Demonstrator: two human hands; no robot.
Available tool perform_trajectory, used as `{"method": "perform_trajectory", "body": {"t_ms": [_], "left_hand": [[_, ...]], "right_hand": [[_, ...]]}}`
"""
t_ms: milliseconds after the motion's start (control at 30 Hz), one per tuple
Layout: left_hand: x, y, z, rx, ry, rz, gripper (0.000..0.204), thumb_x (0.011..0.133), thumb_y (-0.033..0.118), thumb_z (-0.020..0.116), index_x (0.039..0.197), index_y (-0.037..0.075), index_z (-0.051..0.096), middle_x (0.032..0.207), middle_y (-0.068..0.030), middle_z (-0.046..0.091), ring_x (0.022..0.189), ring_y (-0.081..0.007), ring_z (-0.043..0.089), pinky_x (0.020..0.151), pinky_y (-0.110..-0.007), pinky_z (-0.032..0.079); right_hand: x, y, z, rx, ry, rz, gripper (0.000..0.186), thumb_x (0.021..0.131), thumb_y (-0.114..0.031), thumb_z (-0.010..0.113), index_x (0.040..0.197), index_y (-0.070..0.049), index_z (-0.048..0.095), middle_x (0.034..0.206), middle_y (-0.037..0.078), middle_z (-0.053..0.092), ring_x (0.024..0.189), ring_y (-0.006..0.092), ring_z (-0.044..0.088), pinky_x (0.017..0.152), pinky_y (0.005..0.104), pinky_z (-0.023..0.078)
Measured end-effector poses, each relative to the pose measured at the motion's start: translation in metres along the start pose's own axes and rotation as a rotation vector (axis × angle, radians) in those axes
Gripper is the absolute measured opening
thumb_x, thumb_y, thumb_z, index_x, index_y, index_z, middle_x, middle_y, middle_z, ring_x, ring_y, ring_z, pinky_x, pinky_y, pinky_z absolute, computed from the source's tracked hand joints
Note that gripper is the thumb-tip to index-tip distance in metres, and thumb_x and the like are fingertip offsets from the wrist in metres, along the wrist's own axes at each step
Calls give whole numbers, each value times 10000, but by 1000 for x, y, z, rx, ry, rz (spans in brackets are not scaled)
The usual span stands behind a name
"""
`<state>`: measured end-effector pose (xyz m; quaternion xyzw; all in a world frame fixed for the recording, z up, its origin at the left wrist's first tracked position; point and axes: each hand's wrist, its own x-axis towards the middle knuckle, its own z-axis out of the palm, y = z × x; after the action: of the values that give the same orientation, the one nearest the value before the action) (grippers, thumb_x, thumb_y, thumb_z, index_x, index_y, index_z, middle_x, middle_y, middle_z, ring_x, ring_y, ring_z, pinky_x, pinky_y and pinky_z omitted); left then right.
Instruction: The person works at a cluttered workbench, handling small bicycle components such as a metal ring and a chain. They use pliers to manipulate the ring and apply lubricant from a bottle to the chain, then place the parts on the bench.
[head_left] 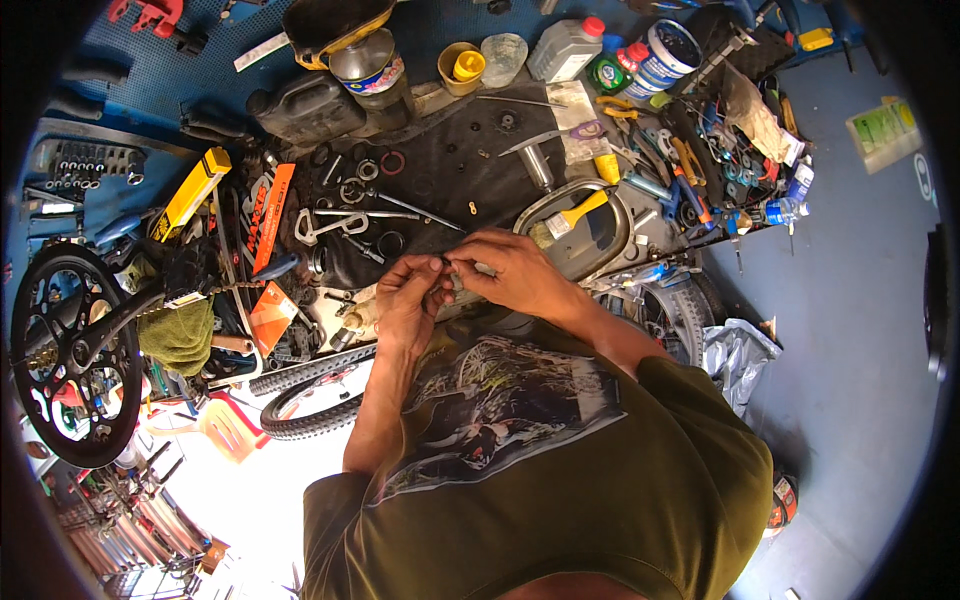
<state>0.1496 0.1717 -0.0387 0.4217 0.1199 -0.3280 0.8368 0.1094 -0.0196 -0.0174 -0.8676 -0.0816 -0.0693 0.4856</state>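
Observation:
My left hand [408, 290] and my right hand [508, 268] meet at the near edge of the dark work mat [440, 130]. Both are closed, their fingertips pinched together around a small dark piece [441, 262]. It is mostly hidden, and I cannot make out its kind. Just beyond the fingers lies a long thin metal rod [412, 208], with a tiny gold-coloured link [473, 208] beside it. Right of the hands, a paintbrush with a yellow handle [588, 207] rests in a metal tray [626, 232].
Pliers and other tools [690, 165] crowd the bench's right side. A black chainring with a crank [80, 350] stands at the left, near a green rag [177, 333]. Bottles [566, 52] line the back. Below the bench edge are bicycle tyres [315, 415].

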Motion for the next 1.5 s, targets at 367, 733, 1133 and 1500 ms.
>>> {"method": "perform_trajectory", "body": {"t_ms": [367,733,1133,1500], "left_hand": [[3,-9,-4,85,-1,43,68,929,15,713,981,9,669,912,-97,722,774,-148,686,639,-270,579],[3,-26,-7,175,25,40,65,963,16,640,1022,-7,649,929,-88,709,798,-158,689,713,-326,604],[47,-20,8,1187,-13,524,130,900,123,710,982,26,737,888,-104,744,800,-226,724,680,-381,552],[111,-21,25,1775,70,488,200,892,195,683,1051,111,771,1044,-129,705,917,-380,703,804,-470,566]], "right_hand": [[-4,-11,2,-278,35,-111,214,882,-213,695,1015,-47,667,965,89,647,912,301,653,734,422,565],[-15,-3,11,-349,70,-63,191,862,-195,703,969,-47,646,912,98,623,875,316,652,700,441,552],[44,81,-34,-537,-151,399,201,834,-210,708,947,-45,732,973,176,724,981,386,689,814,489,556],[53,95,-49,-615,-166,426,231,881,-169,636,1077,-123,749,1052,184,727,1026,373,686,887,488,541]]}}
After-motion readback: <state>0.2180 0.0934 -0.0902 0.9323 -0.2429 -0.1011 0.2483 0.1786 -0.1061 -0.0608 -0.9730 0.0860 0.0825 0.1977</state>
